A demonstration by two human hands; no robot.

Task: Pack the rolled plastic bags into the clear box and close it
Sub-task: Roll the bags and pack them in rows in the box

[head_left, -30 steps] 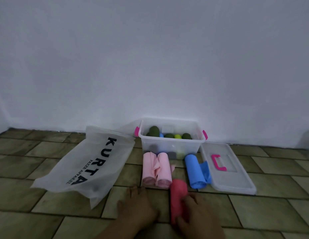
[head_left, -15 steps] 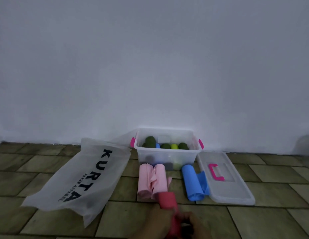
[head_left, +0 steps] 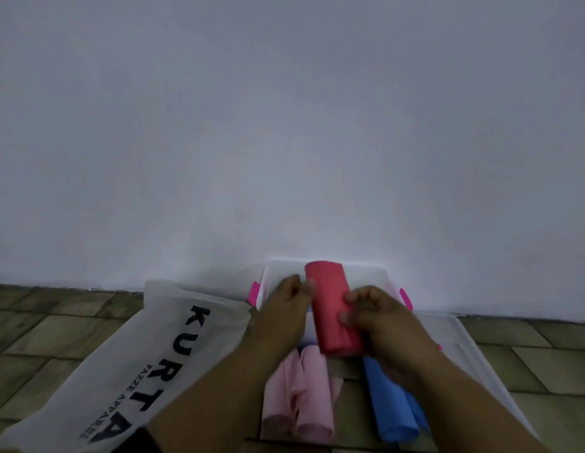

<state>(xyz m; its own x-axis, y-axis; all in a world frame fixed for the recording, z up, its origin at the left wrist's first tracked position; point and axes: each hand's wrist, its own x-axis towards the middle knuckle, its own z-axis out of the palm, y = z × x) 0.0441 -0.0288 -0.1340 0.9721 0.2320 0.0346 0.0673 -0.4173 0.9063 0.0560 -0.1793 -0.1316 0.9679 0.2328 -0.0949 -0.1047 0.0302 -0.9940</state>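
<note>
I hold a red rolled bag (head_left: 333, 308) between both hands, over the front of the clear box (head_left: 366, 274) that stands against the wall. My left hand (head_left: 281, 315) grips its left side and my right hand (head_left: 379, 318) grips its right side. My hands and the roll hide what is inside the box. On the floor in front lie two pink rolls (head_left: 301, 393) side by side and a blue roll (head_left: 392, 403). The clear lid (head_left: 474, 351) lies flat to the right of the box, partly under my right forearm.
A white non-woven bag printed KURTA (head_left: 147, 351) lies on the tiled floor to the left of the box. A plain white wall rises directly behind the box. The box has pink latches (head_left: 253, 292) on its sides.
Both hands lifted the red roll off the floor and carried it forward over the box. The view moved closer to the box.
</note>
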